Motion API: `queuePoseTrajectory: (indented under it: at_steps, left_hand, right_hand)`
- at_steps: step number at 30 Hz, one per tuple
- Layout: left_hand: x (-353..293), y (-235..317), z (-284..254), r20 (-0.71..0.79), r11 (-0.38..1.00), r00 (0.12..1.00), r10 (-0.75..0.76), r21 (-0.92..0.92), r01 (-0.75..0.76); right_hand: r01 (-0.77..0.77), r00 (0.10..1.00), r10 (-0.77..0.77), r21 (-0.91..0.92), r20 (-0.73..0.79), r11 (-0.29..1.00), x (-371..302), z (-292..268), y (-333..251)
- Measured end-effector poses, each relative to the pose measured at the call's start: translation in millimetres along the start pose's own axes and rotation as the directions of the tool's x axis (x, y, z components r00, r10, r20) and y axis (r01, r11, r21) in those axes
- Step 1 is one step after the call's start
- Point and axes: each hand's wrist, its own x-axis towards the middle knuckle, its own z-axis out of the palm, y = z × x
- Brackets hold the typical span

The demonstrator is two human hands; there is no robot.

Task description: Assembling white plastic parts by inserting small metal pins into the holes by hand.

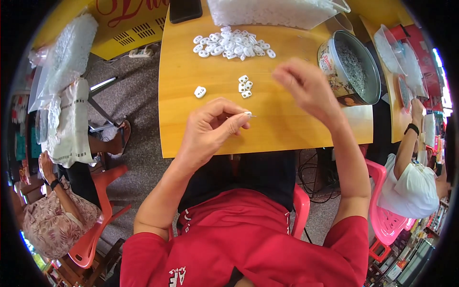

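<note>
We take directions from the held piece, with twelve at the top. The left hand pinches a small white piece between thumb and fingers above the table; a thin metal pin projects from it toward three o'clock. The right hand, at two o'clock, is blurred with fingers bent inward; we cannot tell whether it grips anything. Beyond it stands a tin of metallic bits.

A small cluster of pieces lies at twelve, the larger pile further out, and one lone piece at ten.

In our judgement, the step is best done by gripping the piece at its edges, keeping fingertips clear of the pin's point, and sighting the pin straight before applying pressure; forcing it crooked could bend it.

Writing noted: large red script on the yellow panel at ten, printed lettering on the tin's wall, and pale letters on the red shirt toward seven. We transcribe none.
</note>
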Motion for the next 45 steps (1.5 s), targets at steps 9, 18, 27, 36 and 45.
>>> queuePoseTrajectory:
  at_steps: [9, 18, 27, 36, 45]
  left_hand:
    - [-6, 0, -3, -0.014, 0.989, 0.998, -0.067, -0.132, 0.065]
    - [-8, -2, -7, -0.045, 0.970, 0.996, -0.081, -0.233, 0.068]
    - [-11, 7, 17, -0.061, 0.882, 0.998, -0.015, -0.471, -0.016]
    - [-25, 3, 39, -0.019, 0.876, 0.995, 0.099, -0.473, -0.097]
    - [-32, 10, 54, 0.029, 0.877, 0.999, 0.033, -0.480, -0.015]
  right_hand:
    - [-0.182, 0.970, 0.060, -0.542, -0.235, 0.820, 40, 4, 30]
    - [-0.134, 0.967, -0.004, -0.517, -0.256, 0.846, 34, 2, 28]
    - [-0.166, 0.959, 0.273, 0.633, -0.074, 0.756, -28, 18, -24]
    - [-0.073, 0.974, 0.204, 0.707, -0.102, 0.703, -68, 25, -53]
    - [0.093, 0.948, 0.030, 0.368, -0.316, 0.925, -73, 32, -42]
